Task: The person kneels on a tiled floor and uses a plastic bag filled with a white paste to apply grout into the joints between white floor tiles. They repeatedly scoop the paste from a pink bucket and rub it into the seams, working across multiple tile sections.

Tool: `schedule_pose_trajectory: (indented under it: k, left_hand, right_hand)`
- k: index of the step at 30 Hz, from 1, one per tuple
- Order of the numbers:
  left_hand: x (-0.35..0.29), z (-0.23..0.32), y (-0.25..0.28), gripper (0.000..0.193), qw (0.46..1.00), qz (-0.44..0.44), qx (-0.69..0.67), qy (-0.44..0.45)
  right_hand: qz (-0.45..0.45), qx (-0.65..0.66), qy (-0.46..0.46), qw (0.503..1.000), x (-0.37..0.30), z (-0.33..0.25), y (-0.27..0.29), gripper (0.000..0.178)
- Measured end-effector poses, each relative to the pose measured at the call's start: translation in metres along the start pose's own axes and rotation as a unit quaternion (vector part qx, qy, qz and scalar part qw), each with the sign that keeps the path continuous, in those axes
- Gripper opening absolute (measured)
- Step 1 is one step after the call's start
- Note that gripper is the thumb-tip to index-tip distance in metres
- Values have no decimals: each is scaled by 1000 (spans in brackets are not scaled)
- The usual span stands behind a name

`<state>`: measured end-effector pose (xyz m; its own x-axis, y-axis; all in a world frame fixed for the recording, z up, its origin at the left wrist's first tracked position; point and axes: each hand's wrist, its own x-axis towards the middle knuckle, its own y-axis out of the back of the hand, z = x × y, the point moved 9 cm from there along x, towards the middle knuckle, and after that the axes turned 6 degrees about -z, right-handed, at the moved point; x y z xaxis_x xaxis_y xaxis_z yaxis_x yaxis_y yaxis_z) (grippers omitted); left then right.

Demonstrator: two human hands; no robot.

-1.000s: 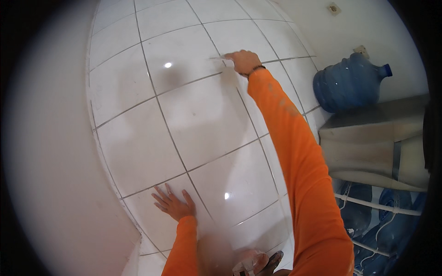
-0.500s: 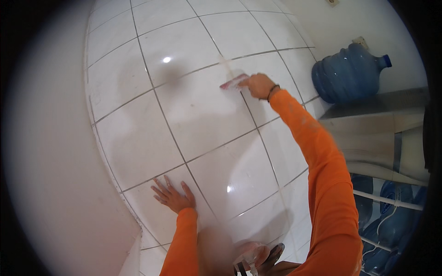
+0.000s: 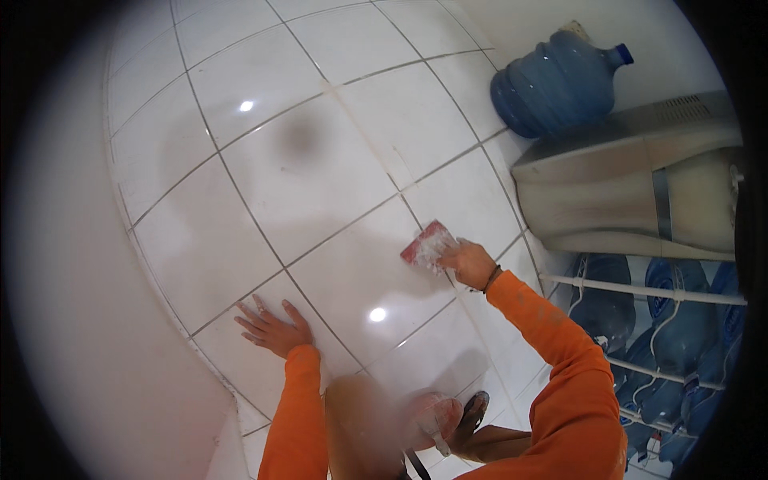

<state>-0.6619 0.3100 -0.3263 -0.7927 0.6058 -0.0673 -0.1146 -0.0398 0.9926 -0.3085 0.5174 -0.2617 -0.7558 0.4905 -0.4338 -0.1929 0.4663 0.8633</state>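
Observation:
My right hand (image 3: 470,264) pinches a red grout spreader (image 3: 422,240) smeared with white paste, its blade on the white tile floor (image 3: 320,180) beside a dark joint. Bits of white paste lie near the fingers. My left hand (image 3: 274,326) rests palm down with fingers spread on a tile at the left, near the wall, holding nothing. Close to my body stands a pinkish bowl (image 3: 424,406) streaked with white. A pale tool (image 3: 438,436) lies across its near side; its kind is hard to make out. One tile joint (image 3: 360,132) ahead looks filled with a pale material.
A blue water jug (image 3: 552,84) lies on its side by the far right wall, next to a silver water dispenser (image 3: 592,192). Several more jugs sit in a white rack (image 3: 648,290) at the right. A white wall (image 3: 88,256) bounds the left. My sandalled foot (image 3: 476,406) is beside the bowl.
My right hand has drawn the grout spreader back toward my body along the joint, and its blade now faces up more broadly. My left hand stays flat. The view has shifted right.

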Motion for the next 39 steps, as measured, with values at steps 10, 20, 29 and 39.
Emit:
schedule_pose_trajectory:
  k: [10,20,29,39]
  left_hand:
    - [0,-6,-1,64,1000,7,-13,-3]
    - [-2,-8,1,63,998,0,-64,6]
    - [-1,8,0,64,998,-3,-67,-9]
    - [-3,1,-9,64,1000,21,6,-11]
  right_hand:
    - [100,75,-207,970,91,28,87,51]
    - [21,39,-116,992,105,-106,-8,49]
    - [46,-96,-20,994,198,28,115,46]
    - [-25,-11,14,1000,-61,4,-41,49]
